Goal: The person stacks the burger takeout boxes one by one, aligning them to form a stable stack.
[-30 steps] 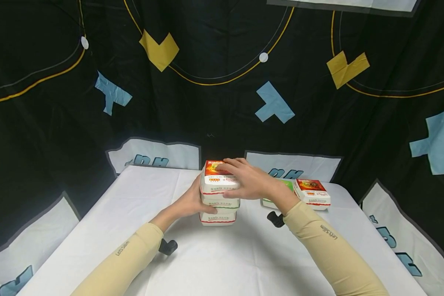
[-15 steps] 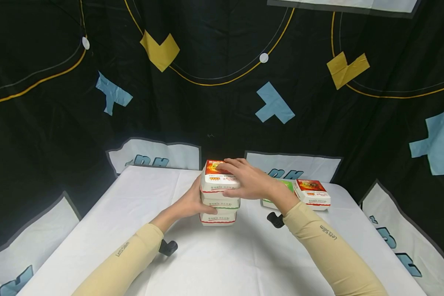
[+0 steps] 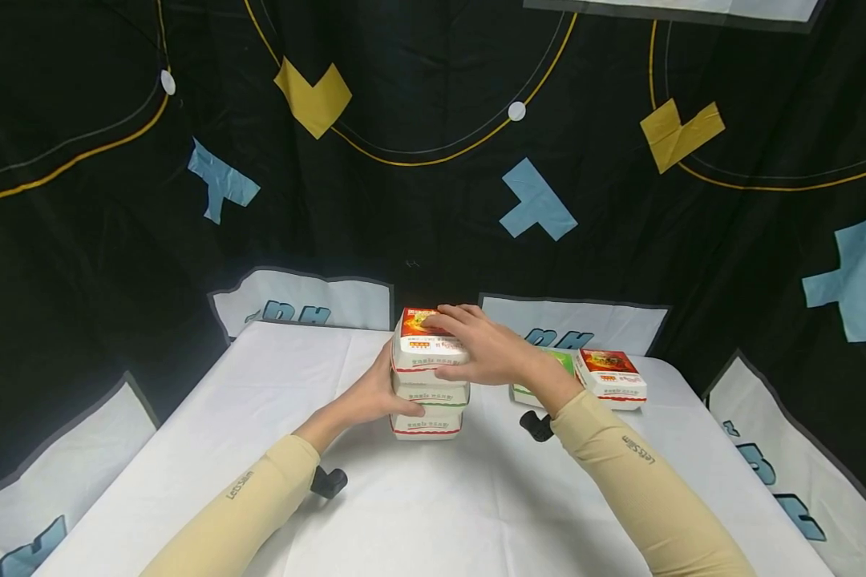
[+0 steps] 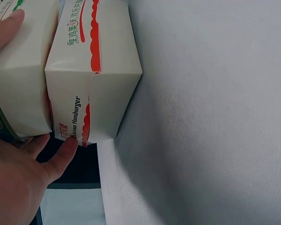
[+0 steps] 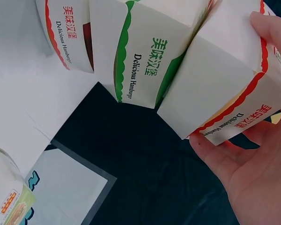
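Three white paper hamburger boxes stand in a stack mid-table in the head view. The top box (image 3: 422, 346) has a red and yellow picture lid, the middle box (image 3: 440, 394) a green trim, the bottom box (image 3: 427, 427) a red trim. My left hand (image 3: 364, 394) grips the stack from the left, thumb on the front of the middle box. In the left wrist view its fingers reach behind, one fingertip at the bottom box. My right hand (image 3: 494, 351) holds the top box by its right side, thumb in front and fingers over the lid and far side.
At the table's back right stand a green-lidded box (image 3: 527, 397), partly behind my right arm, and a red-lidded box (image 3: 609, 381). White cloth covers the table (image 3: 404, 513). A black curtain (image 3: 418, 224) hangs behind.
The top box's front edge has risen slightly with my right hand. My left hand and the lower boxes look the same.
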The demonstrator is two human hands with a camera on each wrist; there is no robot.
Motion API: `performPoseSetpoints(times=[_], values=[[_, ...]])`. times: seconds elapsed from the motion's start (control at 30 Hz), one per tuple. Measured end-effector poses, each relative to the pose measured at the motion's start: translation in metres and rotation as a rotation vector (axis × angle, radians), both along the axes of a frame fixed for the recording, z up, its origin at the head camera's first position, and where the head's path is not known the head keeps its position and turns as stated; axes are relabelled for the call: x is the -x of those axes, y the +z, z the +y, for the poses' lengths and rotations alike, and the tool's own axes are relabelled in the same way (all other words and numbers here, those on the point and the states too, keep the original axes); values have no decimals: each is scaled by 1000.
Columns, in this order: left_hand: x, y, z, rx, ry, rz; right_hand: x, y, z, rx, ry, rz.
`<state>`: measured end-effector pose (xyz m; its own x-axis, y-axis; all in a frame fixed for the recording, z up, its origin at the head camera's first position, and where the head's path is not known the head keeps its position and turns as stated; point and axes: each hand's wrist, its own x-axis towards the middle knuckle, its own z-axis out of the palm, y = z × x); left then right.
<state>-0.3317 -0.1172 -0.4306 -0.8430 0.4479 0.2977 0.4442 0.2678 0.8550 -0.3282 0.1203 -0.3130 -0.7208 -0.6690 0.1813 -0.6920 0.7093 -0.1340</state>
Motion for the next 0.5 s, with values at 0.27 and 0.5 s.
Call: performPoseSetpoints(times=[0.27, 0.5], values=[[-1, 1, 0, -5, -7, 0, 1, 0, -1, 6, -11, -5], [-1, 1, 0, -21, -16, 9, 2, 0, -2, 0, -10, 7]])
